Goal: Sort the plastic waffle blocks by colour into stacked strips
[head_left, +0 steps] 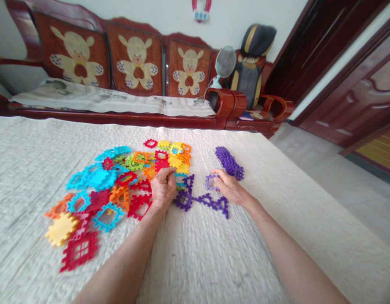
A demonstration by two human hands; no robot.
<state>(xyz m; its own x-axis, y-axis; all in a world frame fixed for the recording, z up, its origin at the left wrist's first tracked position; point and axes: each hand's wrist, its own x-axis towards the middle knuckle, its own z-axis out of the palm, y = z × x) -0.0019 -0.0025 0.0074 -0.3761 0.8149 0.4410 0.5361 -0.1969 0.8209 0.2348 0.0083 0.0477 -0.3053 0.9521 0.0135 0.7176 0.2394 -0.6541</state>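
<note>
My right hand [230,188] pinches a purple square frame tile [211,182] with toothed edges, just above the tablecloth. My left hand [164,185] is closed at the right side of a mixed heap of interlocking plastic tiles; what its curled fingers hold, if anything, is hidden. Between the hands lie a purple window tile [184,200] and purple triangle tiles [207,201]. Beyond my right hand is a long overlapping stack of purple tiles [227,160]. Blue tiles [101,177], red tiles [140,206], orange tiles [120,197] and yellow tiles [175,162] make up the heap.
A cream textured cloth [195,261] covers the table. Past its far edge stands a wooden sofa [118,117] with bear-patterned cushions [136,63]. A small fan [225,63] and a wooden armchair [279,107] are at the back right.
</note>
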